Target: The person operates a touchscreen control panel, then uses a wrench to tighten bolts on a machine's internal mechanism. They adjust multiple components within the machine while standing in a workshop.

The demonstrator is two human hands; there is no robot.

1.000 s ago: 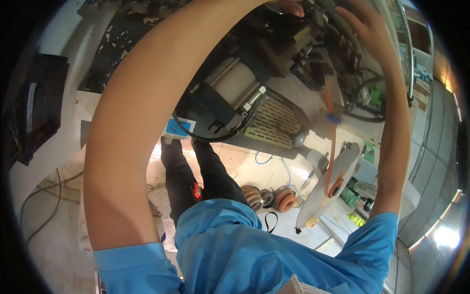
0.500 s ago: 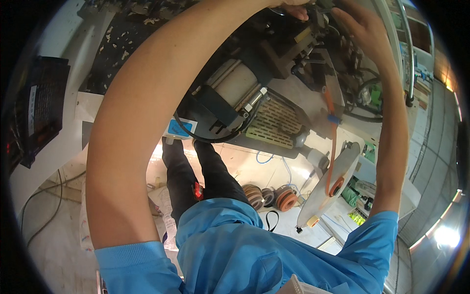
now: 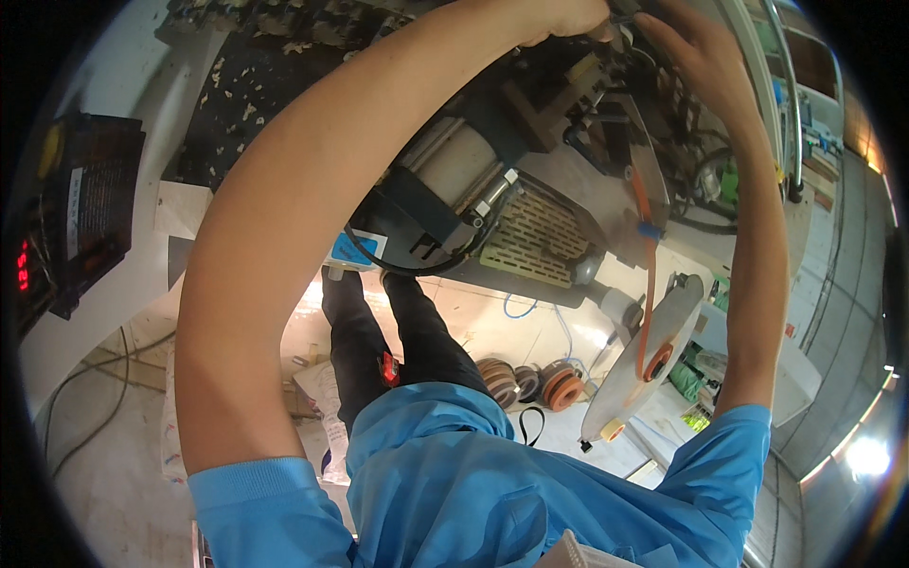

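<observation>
Up at the top edge of the view, both hands work close together on the upper part of the machine (image 3: 530, 180). The left hand (image 3: 568, 17) has slid a little further in over the last second, and its grip is now curled against a dark fitting at the machine's top; how tightly it is closed cannot be told, since the fingers run past the frame edge. The right hand (image 3: 696, 47) has barely shifted: it lies just right of the left grip, fingers bent over cables and small parts, its hold equally hard to read. This suggests fine adjustment at one spot, not a reach to a new place.

Just below the right grip an orange strap (image 3: 649, 256) hangs down to a grey disc-shaped reel (image 3: 639, 369), which stands tilted, well below both hands. Below the left grip sit a pale cylinder (image 3: 454, 166) and a perforated grille (image 3: 535, 237).

Room is tight between the two grips, with brackets and hoses on every side. To the right a metal rail (image 3: 791, 123) closes in. Far below, spools of tape (image 3: 530, 383) lie on the floor (image 3: 95, 473) near the person's legs.
</observation>
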